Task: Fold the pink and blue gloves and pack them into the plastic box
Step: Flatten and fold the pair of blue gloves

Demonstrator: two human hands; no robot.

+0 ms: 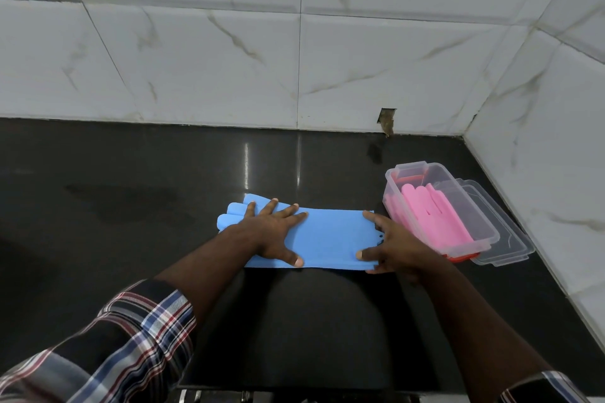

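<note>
Holding pink gloves [432,216]: plastic box [393,188]

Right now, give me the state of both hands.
Left hand: open, fingers spread, pressing flat on the blue gloves.
Right hand: gripping the cuff end of the blue gloves, thumb on top.

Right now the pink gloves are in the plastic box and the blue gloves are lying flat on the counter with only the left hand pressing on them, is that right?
Not quite. The head view shows both hands on the blue gloves: the left hand presses flat, and the right hand holds their cuff end. The pink gloves are indeed in the plastic box, and the blue ones lie on the counter.
</note>
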